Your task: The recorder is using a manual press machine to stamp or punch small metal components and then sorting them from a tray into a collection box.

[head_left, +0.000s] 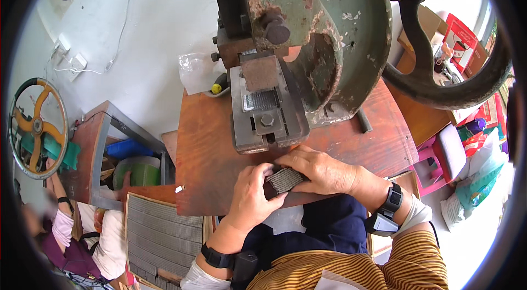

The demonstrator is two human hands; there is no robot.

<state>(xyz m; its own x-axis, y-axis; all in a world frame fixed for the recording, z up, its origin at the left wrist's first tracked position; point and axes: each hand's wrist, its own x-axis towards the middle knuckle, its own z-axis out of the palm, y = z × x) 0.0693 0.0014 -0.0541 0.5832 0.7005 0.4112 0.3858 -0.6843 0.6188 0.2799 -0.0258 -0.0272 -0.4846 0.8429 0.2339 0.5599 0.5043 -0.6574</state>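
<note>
A small dark grey block with fine ridges across its top, perhaps a stack of thin strips (285,179), is held between my two hands just over the near edge of the wooden table (351,152). My left hand (253,194) grips its left end between thumb and fingers. My right hand (325,173) closes round its right end and far side. Just beyond the hands stands an old green press with chipped paint (351,32). Its steel die block (267,132) carries a bolt at the front, and a ridged grey piece (261,101) shows below the brownish block above.
A tray with rows of grey strips (164,235) lies at lower left. The press's large handwheel (439,98) curves over the right side. A short metal rod (364,121) rests by the press foot. Another person (71,240) sits at far left near a second wheel (37,125).
</note>
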